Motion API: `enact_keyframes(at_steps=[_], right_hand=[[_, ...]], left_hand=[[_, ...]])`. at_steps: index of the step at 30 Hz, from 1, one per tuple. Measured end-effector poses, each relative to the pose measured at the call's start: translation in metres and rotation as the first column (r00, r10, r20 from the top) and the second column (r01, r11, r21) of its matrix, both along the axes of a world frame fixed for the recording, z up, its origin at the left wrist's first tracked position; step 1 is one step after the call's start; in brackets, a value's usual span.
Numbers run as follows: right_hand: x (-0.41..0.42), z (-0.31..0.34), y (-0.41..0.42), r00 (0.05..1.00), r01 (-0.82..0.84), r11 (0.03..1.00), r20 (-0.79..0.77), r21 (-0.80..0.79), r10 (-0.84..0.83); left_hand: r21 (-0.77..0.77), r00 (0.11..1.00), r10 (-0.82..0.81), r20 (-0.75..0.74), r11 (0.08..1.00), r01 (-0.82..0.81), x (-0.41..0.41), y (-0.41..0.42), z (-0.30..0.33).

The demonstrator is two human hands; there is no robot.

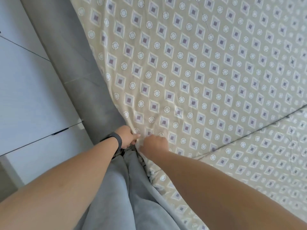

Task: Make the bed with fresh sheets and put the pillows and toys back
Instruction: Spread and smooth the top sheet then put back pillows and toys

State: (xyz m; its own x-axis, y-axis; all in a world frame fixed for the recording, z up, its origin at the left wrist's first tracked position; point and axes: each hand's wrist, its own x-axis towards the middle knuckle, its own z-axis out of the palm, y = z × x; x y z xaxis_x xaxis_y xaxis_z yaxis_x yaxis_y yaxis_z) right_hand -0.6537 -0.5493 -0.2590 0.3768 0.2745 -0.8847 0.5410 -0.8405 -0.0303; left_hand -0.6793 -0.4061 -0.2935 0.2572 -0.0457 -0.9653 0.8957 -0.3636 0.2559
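Progress: the patterned sheet already lies spread almost flat over the bed; the near-left corner is not yet finished, and no pillows or toys are in view, so that part looks left to do.
Edges: the sheet's left edge follows the grey padded bed frame; a long crease runs at the right.
Room: pale floor lies left of the frame.
Left hand: fingers curled, pinching the sheet at the corner.
Right hand: just beside it, fingers curled into the same bunched cloth.

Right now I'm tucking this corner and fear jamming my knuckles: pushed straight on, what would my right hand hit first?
Probably the patterned sheet itself: the right hand points along its surface. Nothing else lies ahead, though depth is unclear.
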Motion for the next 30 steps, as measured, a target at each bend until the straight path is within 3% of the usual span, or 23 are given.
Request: enact_keyframes(at_steps=[5, 12, 15, 18, 21, 25, 27, 30], right_hand=[[-0.029, 0.002, -0.002, 0.999, 0.027, 0.996, 0.015, 0.082, -0.028], [-0.03, 0.006, 0.005, 0.998, -0.009, 1.0, -0.059, 0.004, 0.01], [-0.02, 0.014, -0.004, 0.997, -0.042, 0.998, -0.068, -0.051, 0.039], [-0.026, 0.017, -0.03, 0.99, -0.05, 0.985, -0.138, -0.164, 0.027], [-0.064, 0.003, -0.04, 0.989, -0.069, 0.992, -0.139, -0.104, 0.054], [-0.092, -0.008, -0.056, 1.0, 0.009, 1.0, 0.025, 0.016, -0.009], [-0.097, -0.002, -0.068, 0.999, -0.027, 0.997, 0.026, 0.075, 0.025], [-0.103, 0.006, -0.079, 0.999, -0.006, 0.992, -0.05, 0.123, 0.012]], left_hand=[[0.0, 0.995, 0.099, 0.031, 0.995, -0.099, -0.013, -0.001, -0.006], [0.097, 0.983, -0.119, 0.139, 0.99, 0.106, -0.023, 0.005, 0.007], [0.165, 0.976, -0.101, 0.195, 0.984, 0.069, -0.031, -0.002, 0.011], [0.022, 0.997, -0.008, 0.072, 1.0, 0.007, -0.051, -0.027, 0.015], [-0.068, 0.999, 0.005, -0.032, 0.998, -0.007, -0.082, -0.064, 0.007], [0.084, 0.976, 0.102, 0.194, 0.989, -0.12, -0.115, -0.094, -0.015], [0.139, 0.954, 0.123, 0.273, 0.976, -0.165, -0.128, -0.099, -0.015], [0.272, 0.957, 0.024, 0.288, 0.957, -0.106, -0.138, -0.101, -0.012]])
